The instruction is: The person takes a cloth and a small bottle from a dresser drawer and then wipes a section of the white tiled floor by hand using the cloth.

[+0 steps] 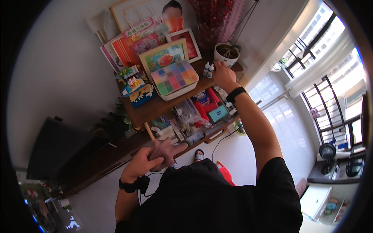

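Observation:
My left hand grips a bunched mauve cloth in front of the opened drawer. My right hand reaches over the right end of the wooden cabinet top. Its fingers are bent down beside several small white dropper bottles, which stand upright. Whether the fingertips touch a bottle or hold something is hidden. Just behind that hand is a white flowerpot with a small plant. A lidded box with a grid of coloured compartments sits left of the bottles.
Below the top, the pulled-out drawer holds a turquoise box, red items and plastic bags. A toy-brick model, picture frames and a vase of red berries crowd the top. A black cable runs down to the floor.

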Action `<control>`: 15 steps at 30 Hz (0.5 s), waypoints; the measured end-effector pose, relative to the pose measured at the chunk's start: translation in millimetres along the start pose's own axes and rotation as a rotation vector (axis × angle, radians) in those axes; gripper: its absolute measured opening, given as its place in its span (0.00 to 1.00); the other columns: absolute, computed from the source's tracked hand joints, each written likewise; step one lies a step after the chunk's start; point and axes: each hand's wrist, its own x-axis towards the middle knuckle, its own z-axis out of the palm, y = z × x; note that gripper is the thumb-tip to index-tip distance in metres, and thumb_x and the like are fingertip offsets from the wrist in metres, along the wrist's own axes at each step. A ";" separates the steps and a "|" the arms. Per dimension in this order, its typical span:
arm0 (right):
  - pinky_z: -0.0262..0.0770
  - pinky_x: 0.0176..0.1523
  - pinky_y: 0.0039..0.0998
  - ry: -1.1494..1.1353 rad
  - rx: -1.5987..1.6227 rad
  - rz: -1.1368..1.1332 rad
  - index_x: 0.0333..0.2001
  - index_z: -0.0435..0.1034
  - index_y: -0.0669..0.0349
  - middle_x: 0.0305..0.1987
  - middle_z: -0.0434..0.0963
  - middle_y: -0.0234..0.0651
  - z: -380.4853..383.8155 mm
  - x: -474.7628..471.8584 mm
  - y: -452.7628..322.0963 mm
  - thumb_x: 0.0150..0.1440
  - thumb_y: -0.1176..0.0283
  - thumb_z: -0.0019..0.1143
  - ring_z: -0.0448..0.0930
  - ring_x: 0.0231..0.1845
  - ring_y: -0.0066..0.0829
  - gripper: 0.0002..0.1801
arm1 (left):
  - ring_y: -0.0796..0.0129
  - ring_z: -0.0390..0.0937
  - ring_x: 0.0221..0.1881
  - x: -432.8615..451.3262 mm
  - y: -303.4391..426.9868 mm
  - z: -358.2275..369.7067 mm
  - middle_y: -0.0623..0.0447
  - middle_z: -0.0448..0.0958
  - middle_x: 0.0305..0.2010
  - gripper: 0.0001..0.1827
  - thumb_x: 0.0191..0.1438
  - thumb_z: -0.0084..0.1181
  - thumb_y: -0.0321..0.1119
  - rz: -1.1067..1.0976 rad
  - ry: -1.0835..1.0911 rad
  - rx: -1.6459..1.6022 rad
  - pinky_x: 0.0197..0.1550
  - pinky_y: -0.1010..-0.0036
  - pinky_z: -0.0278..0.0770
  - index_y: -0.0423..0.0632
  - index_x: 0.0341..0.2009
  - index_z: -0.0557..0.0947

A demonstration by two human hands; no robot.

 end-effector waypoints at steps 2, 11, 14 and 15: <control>0.75 0.42 0.45 -0.041 -0.001 -0.039 0.54 0.63 0.54 0.46 0.73 0.48 17.6 22.3 -1.1 0.56 0.65 0.50 0.78 0.42 0.51 0.22 | 0.75 0.73 0.41 -7.6 0.9 8.9 0.54 0.77 0.40 0.16 0.53 0.59 0.31 0.002 0.097 -0.052 0.45 0.77 0.72 0.37 0.46 0.77; 0.75 0.40 0.47 -0.049 0.081 -0.190 0.37 0.69 0.59 0.38 0.76 0.48 82.2 48.7 43.6 0.53 0.68 0.51 0.78 0.39 0.51 0.09 | 0.74 0.72 0.43 2.6 17.2 23.6 0.53 0.75 0.42 0.21 0.52 0.59 0.29 -0.072 0.277 -0.029 0.48 0.77 0.71 0.34 0.50 0.73; 0.74 0.40 0.47 -0.039 0.121 -0.140 0.37 0.69 0.61 0.37 0.76 0.47 43.3 6.4 35.9 0.56 0.68 0.50 0.79 0.38 0.50 0.08 | 0.76 0.70 0.45 7.5 12.8 20.0 0.54 0.74 0.45 0.23 0.55 0.58 0.33 0.038 0.213 0.024 0.49 0.78 0.70 0.34 0.52 0.71; 0.74 0.40 0.45 -0.007 0.190 -0.138 0.37 0.70 0.61 0.37 0.77 0.46 14.4 -17.5 19.1 0.56 0.69 0.50 0.79 0.38 0.48 0.08 | 0.76 0.70 0.45 10.9 9.5 17.6 0.54 0.74 0.45 0.23 0.55 0.58 0.33 0.043 0.223 0.023 0.49 0.78 0.70 0.34 0.52 0.71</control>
